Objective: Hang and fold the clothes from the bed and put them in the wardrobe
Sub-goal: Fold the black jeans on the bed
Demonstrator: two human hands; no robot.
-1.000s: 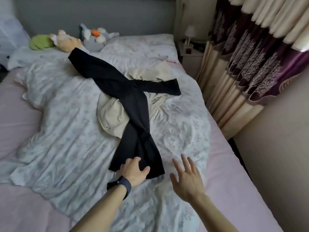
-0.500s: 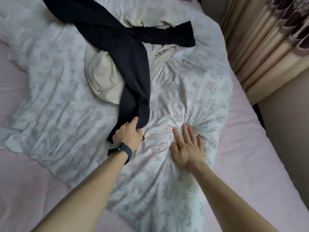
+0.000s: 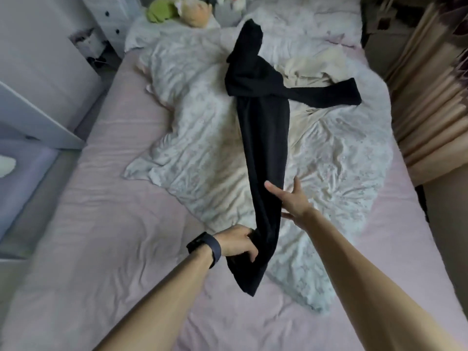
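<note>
Your view is dim and soft, with flat, cool light and only faint shadows in the duvet (image 3: 202,153) creases. The wide lens bends the edges; the curtain (image 3: 425,102) looks smeared.

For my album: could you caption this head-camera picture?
Tidying the bed: a black garment, held up by its near end, stretches over a floral duvet and a cream garment.

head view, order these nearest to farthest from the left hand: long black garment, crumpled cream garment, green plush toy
1. the long black fabric garment: its near end is gripped in the left hand.
2. the crumpled cream cloth garment: mid-bed, right of centre, partly under the black one.
3. the green plush toy: far left, at the head of the bed.
</note>
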